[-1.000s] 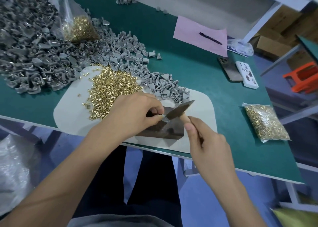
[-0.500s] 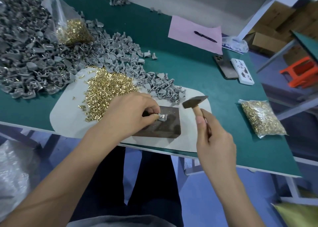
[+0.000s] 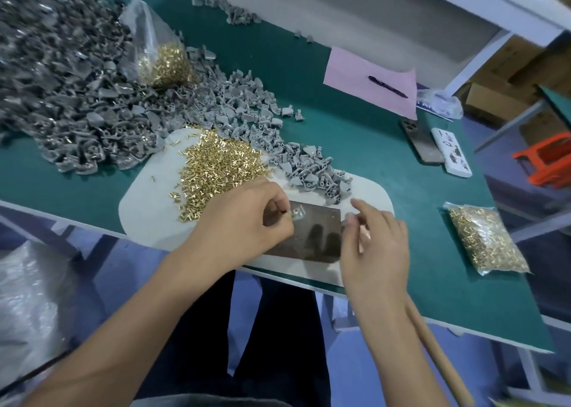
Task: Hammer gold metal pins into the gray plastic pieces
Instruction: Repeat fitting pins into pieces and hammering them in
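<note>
Gold pins (image 3: pixel 221 162) lie heaped beside gray pieces (image 3: pixel 312 172) awaiting work as your left hand (image 3: pixel 244 221) pinches one piece on the metal plate (image 3: pixel 315 230), your right hand (image 3: pixel 375 243) loosely curled, hammer handle (image 3: pixel 438 354) beneath your wrist.

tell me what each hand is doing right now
Left hand: pinches a small gray plastic piece on the dark metal plate.
Right hand: holds the wooden hammer handle.

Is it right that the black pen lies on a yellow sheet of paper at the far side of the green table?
Not quite: the sheet is pink, not yellow. The head view shows the black pen lying on it, at the far side of the green table, just as you said.
</note>
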Demonstrator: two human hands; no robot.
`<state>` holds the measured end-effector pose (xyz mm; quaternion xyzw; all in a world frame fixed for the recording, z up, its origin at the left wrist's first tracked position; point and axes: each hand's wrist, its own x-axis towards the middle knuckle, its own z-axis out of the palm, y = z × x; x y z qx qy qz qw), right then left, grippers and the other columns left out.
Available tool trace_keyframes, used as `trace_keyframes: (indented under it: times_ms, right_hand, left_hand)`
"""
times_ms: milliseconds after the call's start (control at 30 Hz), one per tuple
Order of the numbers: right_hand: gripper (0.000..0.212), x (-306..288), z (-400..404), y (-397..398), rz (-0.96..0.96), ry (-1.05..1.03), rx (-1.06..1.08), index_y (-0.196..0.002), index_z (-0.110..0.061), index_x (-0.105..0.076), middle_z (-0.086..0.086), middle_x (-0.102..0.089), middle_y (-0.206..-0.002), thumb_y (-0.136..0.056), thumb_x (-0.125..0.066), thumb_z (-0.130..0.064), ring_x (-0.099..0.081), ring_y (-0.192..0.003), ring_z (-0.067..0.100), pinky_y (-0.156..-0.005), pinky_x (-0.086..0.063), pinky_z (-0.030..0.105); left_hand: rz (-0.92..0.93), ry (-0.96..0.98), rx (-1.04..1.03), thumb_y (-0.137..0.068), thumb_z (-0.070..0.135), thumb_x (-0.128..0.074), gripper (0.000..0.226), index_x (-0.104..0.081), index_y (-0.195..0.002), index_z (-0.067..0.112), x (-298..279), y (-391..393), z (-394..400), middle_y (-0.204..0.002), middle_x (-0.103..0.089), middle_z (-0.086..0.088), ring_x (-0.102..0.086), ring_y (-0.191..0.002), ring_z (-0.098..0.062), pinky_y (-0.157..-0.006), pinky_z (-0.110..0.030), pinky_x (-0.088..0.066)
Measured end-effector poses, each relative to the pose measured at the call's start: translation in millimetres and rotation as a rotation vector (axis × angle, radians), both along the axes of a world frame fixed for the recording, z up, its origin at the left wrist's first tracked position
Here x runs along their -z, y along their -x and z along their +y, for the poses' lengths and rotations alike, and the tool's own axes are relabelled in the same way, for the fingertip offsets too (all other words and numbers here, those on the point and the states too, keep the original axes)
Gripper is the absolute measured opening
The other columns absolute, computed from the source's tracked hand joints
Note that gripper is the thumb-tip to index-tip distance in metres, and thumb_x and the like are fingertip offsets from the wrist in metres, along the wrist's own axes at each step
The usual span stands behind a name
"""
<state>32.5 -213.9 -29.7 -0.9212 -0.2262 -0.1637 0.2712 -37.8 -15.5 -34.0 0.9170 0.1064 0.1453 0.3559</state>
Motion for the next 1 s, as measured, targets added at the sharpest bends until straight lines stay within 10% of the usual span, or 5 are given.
trace_keyframes:
  times_ms: [633,1000]
  right_hand:
    - [0.009,12,214,45,0.247,0.063,-0.613,-0.096,-0.031,-0.077,-0.020,-0.071,-0.093,-0.094,-0.070,-0.027,-0.056,-0.093,0.006,-0.087,-0.047,0.032]
    - [0.020,32,249,42,0.177,0.106,-0.500,-0.114,-0.026,-0.076,-0.011,-0.065,-0.101,-0.097,-0.066,-0.030,-0.047,-0.099,0.010,-0.087,-0.046,0.034]
  left_hand:
    - [0.007,0.025,-0.545,-0.087,0.044,-0.063,0.010,-0.059,-0.094,0.038,38,96,115,-0.091,-0.056,0.018,-0.053,-0.082,-0.002,-0.062,-0.023,-0.041]
    - [0.152,-0.118,-0.746,-0.090,0.043,-0.064,0.009,-0.062,-0.089,0.034,48,94,145,-0.088,-0.059,0.013,-0.061,-0.086,-0.011,-0.056,-0.028,-0.035]
